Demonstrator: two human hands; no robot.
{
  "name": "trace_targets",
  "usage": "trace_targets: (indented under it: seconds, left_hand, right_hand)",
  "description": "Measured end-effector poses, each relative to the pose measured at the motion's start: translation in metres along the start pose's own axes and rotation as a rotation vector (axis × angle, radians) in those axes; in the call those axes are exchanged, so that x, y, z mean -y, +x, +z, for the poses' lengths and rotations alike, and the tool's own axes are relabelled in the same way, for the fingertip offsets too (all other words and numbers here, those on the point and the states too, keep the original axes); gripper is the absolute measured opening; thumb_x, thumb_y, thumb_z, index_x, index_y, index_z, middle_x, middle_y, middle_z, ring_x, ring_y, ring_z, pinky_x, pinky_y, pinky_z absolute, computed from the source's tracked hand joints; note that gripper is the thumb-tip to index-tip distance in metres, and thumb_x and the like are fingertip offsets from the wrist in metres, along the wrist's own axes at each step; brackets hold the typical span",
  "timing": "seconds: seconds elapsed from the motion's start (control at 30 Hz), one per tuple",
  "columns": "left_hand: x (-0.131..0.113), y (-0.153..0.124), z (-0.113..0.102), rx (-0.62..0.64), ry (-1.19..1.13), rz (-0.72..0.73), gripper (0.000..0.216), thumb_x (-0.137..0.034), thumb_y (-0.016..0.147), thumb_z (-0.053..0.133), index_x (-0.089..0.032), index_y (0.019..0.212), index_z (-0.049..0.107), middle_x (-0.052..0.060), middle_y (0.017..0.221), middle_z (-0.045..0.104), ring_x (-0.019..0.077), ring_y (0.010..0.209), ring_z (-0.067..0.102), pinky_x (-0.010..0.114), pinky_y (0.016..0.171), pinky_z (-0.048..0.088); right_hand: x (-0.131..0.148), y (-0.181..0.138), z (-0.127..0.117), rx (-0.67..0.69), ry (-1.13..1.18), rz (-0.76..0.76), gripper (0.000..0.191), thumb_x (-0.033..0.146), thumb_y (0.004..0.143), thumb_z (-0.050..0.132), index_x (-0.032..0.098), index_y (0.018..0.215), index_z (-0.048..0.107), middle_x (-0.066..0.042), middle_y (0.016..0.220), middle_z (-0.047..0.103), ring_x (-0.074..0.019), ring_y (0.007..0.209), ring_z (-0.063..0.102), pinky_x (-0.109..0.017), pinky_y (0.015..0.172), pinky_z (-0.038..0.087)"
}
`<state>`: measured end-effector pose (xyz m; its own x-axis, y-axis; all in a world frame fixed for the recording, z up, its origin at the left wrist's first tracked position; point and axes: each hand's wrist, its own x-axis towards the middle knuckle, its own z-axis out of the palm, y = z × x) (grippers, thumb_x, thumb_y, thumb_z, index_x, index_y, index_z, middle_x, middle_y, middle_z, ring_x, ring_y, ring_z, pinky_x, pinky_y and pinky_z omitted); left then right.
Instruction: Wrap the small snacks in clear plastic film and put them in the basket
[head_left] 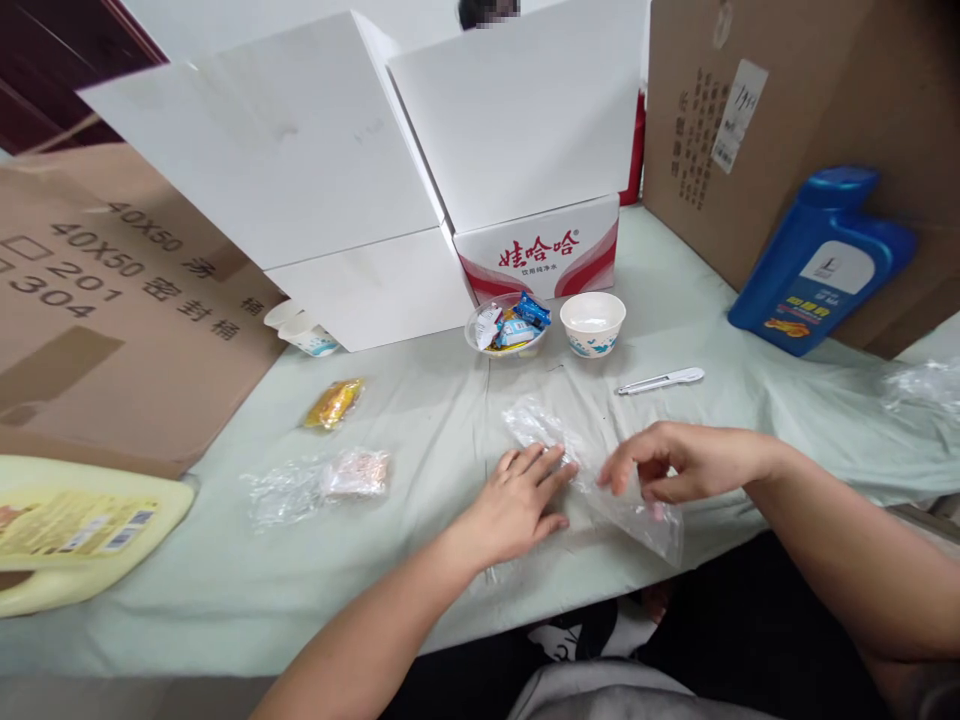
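Note:
A clear plastic bag (541, 418) lies flattened on the cloth-covered table in front of me. My left hand (517, 505) rests on its left edge, palm down with fingers spread. Over the right part of the bag is my right hand (667, 465), its fingers curled downward; whether they pinch the plastic I cannot tell. Beyond the bag are a white utility knife (660, 381), a white paper bowl (592, 318) and a clear bowl (480, 340) holding several wrapped snacks (517, 328).
Left of my hands lie a yellow snack packet (334, 404) and a clear-wrapped pinkish item (356, 473). A yellow jug (90, 520) and a brown carton (135, 300) flank the left. White boxes (525, 120) stand behind; a blue bottle (817, 270) and another carton (780, 120) are right.

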<state>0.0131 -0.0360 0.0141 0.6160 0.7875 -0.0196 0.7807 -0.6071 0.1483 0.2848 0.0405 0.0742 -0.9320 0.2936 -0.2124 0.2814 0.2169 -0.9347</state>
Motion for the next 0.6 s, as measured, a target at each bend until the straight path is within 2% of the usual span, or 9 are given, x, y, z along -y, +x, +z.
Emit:
trace_targets:
  seconds: [0.07,0.13,0.23,0.3,0.37,0.43,0.5,0.6]
  left_hand:
    - [0.000,0.000,-0.001,0.050,-0.056,0.136,0.063,-0.046,0.091,0.056,-0.029,0.147,0.034,0.008,0.155,0.035,0.0335,0.142,0.027,0.053,0.112,0.025]
    - [-0.003,0.001,-0.001,0.094,-0.095,0.235,0.062,-0.048,0.091,0.054,-0.031,0.148,0.033,0.006,0.155,0.036,0.0318,0.145,0.023,0.053,0.114,0.019]
    - [-0.005,0.003,0.001,0.113,-0.118,0.274,0.062,-0.047,0.090,0.057,-0.032,0.146,0.036,0.004,0.151,0.041,0.0312,0.145,0.023,0.055,0.115,0.016]
    - [-0.005,0.005,0.002,0.104,-0.125,0.268,0.063,-0.046,0.089,0.059,-0.031,0.145,0.037,0.006,0.147,0.046,0.0322,0.143,0.027,0.056,0.114,0.017]
    - [-0.003,0.006,0.003,0.089,-0.131,0.265,0.064,-0.045,0.088,0.059,-0.029,0.146,0.037,0.008,0.142,0.051,0.0332,0.140,0.031,0.056,0.113,0.019]
    - [-0.001,0.006,0.004,0.075,-0.133,0.262,0.064,-0.044,0.088,0.059,-0.027,0.146,0.037,0.009,0.138,0.055,0.0339,0.139,0.033,0.056,0.113,0.020]
    - [-0.001,0.006,0.005,0.066,-0.131,0.258,0.064,-0.044,0.088,0.059,-0.026,0.145,0.038,0.009,0.137,0.056,0.0345,0.140,0.032,0.055,0.113,0.020]
    - [0.000,0.007,0.006,0.072,-0.136,0.250,0.064,-0.045,0.087,0.060,-0.025,0.144,0.040,0.010,0.137,0.056,0.0348,0.140,0.032,0.055,0.113,0.019]
  right_hand:
    - [0.003,-0.001,0.004,0.155,0.211,-0.030,0.021,0.028,0.087,0.059,0.015,0.103,0.063,-0.009,0.098,0.072,-0.0147,0.071,0.070,-0.023,0.060,0.052]
    - [0.001,0.004,0.005,0.166,0.401,-0.090,0.032,0.039,0.085,0.065,0.013,0.102,0.062,-0.010,0.095,0.072,-0.0180,0.076,0.072,-0.025,0.062,0.054]
    - [-0.011,0.020,0.002,-0.091,0.637,-0.153,0.048,0.053,0.082,0.067,0.014,0.110,0.060,-0.013,0.104,0.070,-0.0224,0.094,0.070,-0.031,0.074,0.057]
    - [-0.023,0.035,-0.002,-0.320,0.757,-0.104,0.044,0.052,0.088,0.060,0.014,0.111,0.060,-0.015,0.110,0.069,-0.0225,0.104,0.067,-0.036,0.088,0.055]
    - [-0.034,0.050,-0.005,-0.490,0.841,-0.011,0.036,0.047,0.093,0.053,0.014,0.109,0.059,-0.016,0.115,0.066,-0.0225,0.108,0.065,-0.041,0.099,0.050]
    - [-0.043,0.063,-0.005,-0.580,0.879,0.067,0.032,0.043,0.095,0.049,0.014,0.106,0.058,-0.018,0.118,0.064,-0.0237,0.109,0.065,-0.045,0.103,0.047]
    - [-0.049,0.070,-0.005,-0.610,0.880,0.102,0.031,0.043,0.095,0.048,0.015,0.106,0.057,-0.019,0.120,0.062,-0.0252,0.109,0.065,-0.047,0.102,0.047]
    - [-0.052,0.072,-0.004,-0.687,0.704,0.087,0.034,0.045,0.093,0.049,0.018,0.113,0.054,-0.018,0.124,0.060,-0.0269,0.111,0.063,-0.049,0.100,0.048]
